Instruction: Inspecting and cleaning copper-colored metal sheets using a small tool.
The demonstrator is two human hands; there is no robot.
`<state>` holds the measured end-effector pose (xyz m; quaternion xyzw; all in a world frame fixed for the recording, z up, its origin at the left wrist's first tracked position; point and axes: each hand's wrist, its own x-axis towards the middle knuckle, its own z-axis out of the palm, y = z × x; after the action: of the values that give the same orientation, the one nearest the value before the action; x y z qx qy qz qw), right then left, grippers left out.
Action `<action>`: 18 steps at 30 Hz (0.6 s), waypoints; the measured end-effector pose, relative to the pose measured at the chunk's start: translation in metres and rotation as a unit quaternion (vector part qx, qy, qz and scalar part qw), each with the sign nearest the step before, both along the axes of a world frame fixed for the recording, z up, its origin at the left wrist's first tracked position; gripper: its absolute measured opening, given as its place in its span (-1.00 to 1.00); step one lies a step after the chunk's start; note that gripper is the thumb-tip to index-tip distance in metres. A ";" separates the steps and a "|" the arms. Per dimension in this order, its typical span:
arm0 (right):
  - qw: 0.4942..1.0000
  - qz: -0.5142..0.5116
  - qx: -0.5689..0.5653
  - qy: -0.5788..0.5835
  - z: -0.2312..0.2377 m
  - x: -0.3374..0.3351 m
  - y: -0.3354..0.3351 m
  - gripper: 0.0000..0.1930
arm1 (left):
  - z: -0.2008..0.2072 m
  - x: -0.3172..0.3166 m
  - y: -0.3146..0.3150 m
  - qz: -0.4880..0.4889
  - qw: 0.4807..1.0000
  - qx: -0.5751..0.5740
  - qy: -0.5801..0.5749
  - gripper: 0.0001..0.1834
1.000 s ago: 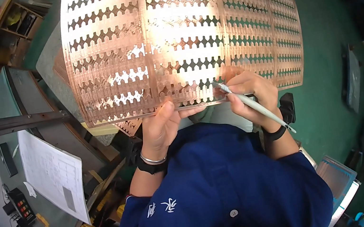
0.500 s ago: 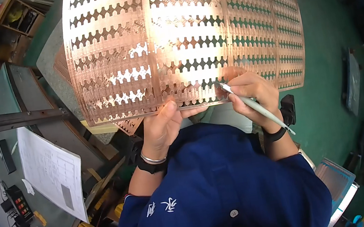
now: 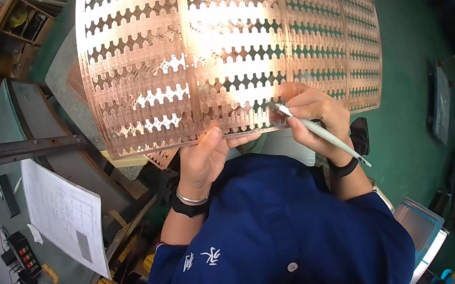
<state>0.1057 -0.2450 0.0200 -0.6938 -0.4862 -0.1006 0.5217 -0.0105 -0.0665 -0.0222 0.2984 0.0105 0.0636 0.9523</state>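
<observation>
A large copper-coloured panel with rows of toothed cut-outs fills the upper middle of the view. My left hand grips its near edge, thumb on top and fingers underneath. In my right hand is a craft knife with a pale slim handle, held like a pen. Its metal tip meets the panel near the front edge, right of my left thumb. The fingers of my right hand are closed round the handle and rest close to the panel's surface. Bright glare covers the panel's middle.
On the left, a printed paper sheet lies on a dark bench, near a black power strip. A metal bar crosses there. Another copper sheet lies beneath the panel. Green floor spreads to the right.
The panel has shifted very slightly, and the knife's rear end has moved a little to the right. Both hands keep their hold.
</observation>
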 end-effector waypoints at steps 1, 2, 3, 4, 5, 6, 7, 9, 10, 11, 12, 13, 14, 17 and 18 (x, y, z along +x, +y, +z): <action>1.000 -0.008 -0.004 0.000 0.001 0.000 0.000 -0.84 | 0.000 0.000 0.000 -0.005 1.000 0.009 -0.006 -0.45; 1.000 -0.008 -0.003 0.000 0.001 0.000 0.001 -0.84 | 0.000 0.000 0.001 -0.010 1.000 0.019 -0.011 -0.45; 1.000 -0.006 -0.001 0.000 0.001 0.000 0.001 -0.84 | -0.001 0.000 0.001 -0.010 1.000 0.019 -0.012 -0.45; 1.000 -0.005 0.000 0.000 0.002 0.000 0.002 -0.84 | -0.002 0.000 0.002 -0.009 1.000 0.019 -0.017 -0.45; 1.000 -0.005 0.001 -0.001 0.003 0.000 0.002 -0.84 | -0.003 -0.001 0.001 -0.008 1.000 0.019 -0.023 -0.45; 1.000 -0.005 -0.004 -0.001 0.005 -0.001 0.001 -0.83 | -0.002 -0.001 0.001 -0.009 0.999 0.019 -0.024 -0.45; 1.000 -0.005 -0.008 -0.001 0.006 -0.001 0.001 -0.83 | -0.001 -0.001 0.000 -0.002 1.000 0.013 -0.011 -0.45; 1.000 -0.012 -0.010 -0.005 0.003 -0.001 0.000 -0.83 | -0.001 -0.001 -0.001 0.002 1.000 0.006 0.001 -0.46; 1.000 -0.017 -0.012 -0.009 0.002 -0.001 -0.001 -0.83 | -0.002 -0.001 -0.002 0.000 1.000 0.004 0.001 -0.46; 1.000 -0.017 -0.012 -0.009 0.003 -0.002 -0.001 -0.83 | -0.002 -0.002 -0.002 0.000 1.000 0.003 0.003 -0.47; 1.000 -0.017 -0.015 -0.003 0.005 -0.002 -0.001 -0.83 | -0.003 -0.002 -0.002 -0.001 1.000 0.003 0.003 -0.47; 1.000 -0.018 -0.018 0.002 0.006 -0.002 -0.001 -0.83 | -0.004 -0.001 -0.002 -0.002 1.000 0.005 0.000 -0.47; 1.000 -0.018 -0.018 0.002 0.007 -0.002 0.000 -0.83 | -0.003 -0.001 -0.001 -0.004 1.000 0.008 -0.003 -0.47; 1.000 -0.013 -0.013 -0.009 0.008 -0.001 0.000 -0.83 | 0.000 0.000 0.000 -0.006 0.999 0.022 -0.032 -0.47; 1.000 -0.011 -0.015 -0.012 0.009 -0.001 0.000 -0.83 | 0.000 0.000 0.000 -0.007 0.999 0.024 -0.033 -0.47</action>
<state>0.1048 -0.2449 0.0293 -0.7055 -0.4861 -0.1079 0.5043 -0.0107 -0.0662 -0.0221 0.3185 -0.0249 0.0671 0.9452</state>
